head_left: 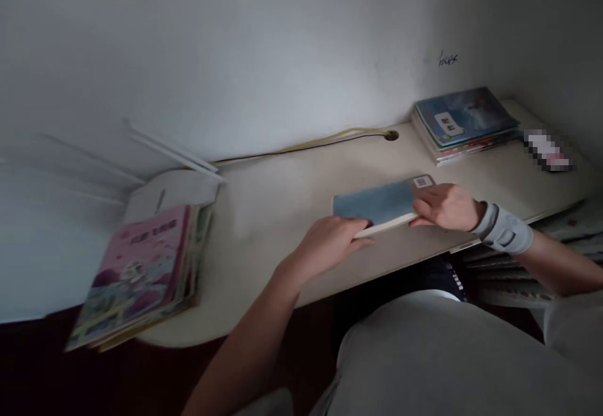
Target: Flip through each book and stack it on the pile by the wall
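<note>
A thin blue book (381, 202) lies flat on the cream desk (282, 208), back cover up with a barcode at its far right corner. My left hand (330, 240) grips its near left corner, fingers curled over the edge. My right hand (445, 207), with a grey wrist brace, holds the book's right end, fingers closed on it.
A stack of picture books with a pink cover (141, 271) sits at the desk's left end. Another stack with a blue cover (464, 124) lies at the back right by the wall. A yellow and black cable (301, 146) runs to a desk hole (391, 134).
</note>
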A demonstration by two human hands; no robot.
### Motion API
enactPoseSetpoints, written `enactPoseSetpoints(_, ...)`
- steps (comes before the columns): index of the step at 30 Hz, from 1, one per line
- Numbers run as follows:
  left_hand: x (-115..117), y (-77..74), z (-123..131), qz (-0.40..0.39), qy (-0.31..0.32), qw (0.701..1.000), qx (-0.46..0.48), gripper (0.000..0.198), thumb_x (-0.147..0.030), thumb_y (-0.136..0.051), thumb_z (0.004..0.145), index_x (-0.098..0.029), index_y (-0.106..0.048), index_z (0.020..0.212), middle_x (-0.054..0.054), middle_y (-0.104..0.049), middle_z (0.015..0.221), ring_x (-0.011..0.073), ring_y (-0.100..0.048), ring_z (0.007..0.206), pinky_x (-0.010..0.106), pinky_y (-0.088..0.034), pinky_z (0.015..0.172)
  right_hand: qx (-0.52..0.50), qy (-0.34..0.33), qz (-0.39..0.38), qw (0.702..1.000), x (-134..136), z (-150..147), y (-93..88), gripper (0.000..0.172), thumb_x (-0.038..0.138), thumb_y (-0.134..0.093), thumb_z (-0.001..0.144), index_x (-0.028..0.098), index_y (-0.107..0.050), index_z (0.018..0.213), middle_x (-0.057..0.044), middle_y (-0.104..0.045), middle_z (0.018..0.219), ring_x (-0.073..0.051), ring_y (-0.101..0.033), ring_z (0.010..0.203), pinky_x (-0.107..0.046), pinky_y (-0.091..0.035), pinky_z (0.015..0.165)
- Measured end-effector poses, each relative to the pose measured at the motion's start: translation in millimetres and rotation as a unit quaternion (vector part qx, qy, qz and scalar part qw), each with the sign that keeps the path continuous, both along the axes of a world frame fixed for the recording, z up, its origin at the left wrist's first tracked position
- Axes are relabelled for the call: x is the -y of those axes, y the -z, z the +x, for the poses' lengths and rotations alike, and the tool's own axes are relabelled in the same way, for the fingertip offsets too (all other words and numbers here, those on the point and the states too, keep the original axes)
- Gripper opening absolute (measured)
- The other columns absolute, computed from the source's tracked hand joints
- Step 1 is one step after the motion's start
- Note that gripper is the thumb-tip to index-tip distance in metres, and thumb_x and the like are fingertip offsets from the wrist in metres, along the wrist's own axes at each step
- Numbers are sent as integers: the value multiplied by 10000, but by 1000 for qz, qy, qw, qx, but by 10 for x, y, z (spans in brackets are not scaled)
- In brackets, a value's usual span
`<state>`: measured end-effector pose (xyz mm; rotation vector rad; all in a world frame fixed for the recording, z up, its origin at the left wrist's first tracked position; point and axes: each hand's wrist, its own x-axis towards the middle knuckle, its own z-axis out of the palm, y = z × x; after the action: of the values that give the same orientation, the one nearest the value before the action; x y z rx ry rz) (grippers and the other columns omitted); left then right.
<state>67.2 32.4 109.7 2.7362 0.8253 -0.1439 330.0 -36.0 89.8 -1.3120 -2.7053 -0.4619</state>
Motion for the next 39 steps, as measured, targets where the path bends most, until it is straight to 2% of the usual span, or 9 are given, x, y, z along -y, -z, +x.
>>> enactPoseSetpoints(4,-361,205,106,-238,5,971,-29,264,-452,-582,768,-192,-600,721,-34,-583,638,122,-536,587,205,-340,535,-77,34,-189,978,-195,50,147,530,621,-335,919,161,-587,843,-26,-579,708,-125,-458,571,-272,-241,535)
enactPoseSetpoints(7,-590,287,209,-338,1,941,-34,301,-481,-594,713,-180,-589,699,-33,-567,648,124,-512,580,206,-353,514,-170,22,-359,917,-464,105,308,415,557,-507,876,171,-542,727,25,-502,649,-102,-421,575,-252,-277,547)
enactPoseSetpoints(14,-514,218,-265,-374,-152,903,147,582,-404,-696,703,-268,-536,1246,15,-670,906,179,-629,761,252,-500,627,-345,-34,-478,807,-687,175,484,389,446,-591,830,195,-401,600,74,-334,575,-79,-328,567,-241,-257,525)
enactPoseSetpoints(19,-312,597,-542,-280,-322,753,502,822,-437,-814,567,-311,-501,1317,21,-684,938,164,-636,739,272,-544,680,-390,-64,-441,806,-735,249,48,468,514,-577,819,198,-338,570,89,-239,565,-68,-259,569,-231,-231,535)
enactPoseSetpoints(22,-273,545,-251,-178,-307,702,618,770,-444,-807,590,-422,-498,1296,-26,-639,1176,168,-624,958,303,-524,867,-400,-92,-423,808,-817,427,-319,509,559,-580,805,198,-320,558,89,-213,564,-63,-230,557,-235,-206,528)
enactPoseSetpoints(26,-341,221,328,-52,-228,716,658,772,-422,-742,700,-451,-382,1383,-88,-292,1537,207,-409,1325,334,-370,1085,-438,-93,-420,789,-864,842,-586,509,606,-548,818,192,-372,580,85,-232,558,-60,-233,530,-233,-218,517)
enactPoseSetpoints(28,-402,143,577,-33,-213,732,646,800,-412,-730,716,-408,-346,1418,-76,-221,1566,213,-333,1379,325,-318,1120,-464,-58,-417,779,-846,1081,-580,507,639,-540,806,188,-417,610,85,-266,550,-60,-254,521,-229,-239,509)
enactPoseSetpoints(33,-630,218,1192,-208,-202,813,504,678,-434,-729,697,-255,-519,1316,65,-617,1255,251,-590,1129,368,-477,973,-507,71,-413,753,-744,1756,-350,412,569,-587,791,172,-529,697,62,-435,574,-72,-388,521,-229,-342,522)
enactPoseSetpoints(39,-1053,227,1951,-267,-237,760,542,637,-383,-750,639,-254,-573,1238,10,-689,939,182,-655,855,282,-537,747,-665,146,-302,667,-589,2669,-122,405,396,-423,928,172,-493,1258,-87,-677,979,-155,-620,782,-300,-484,699)
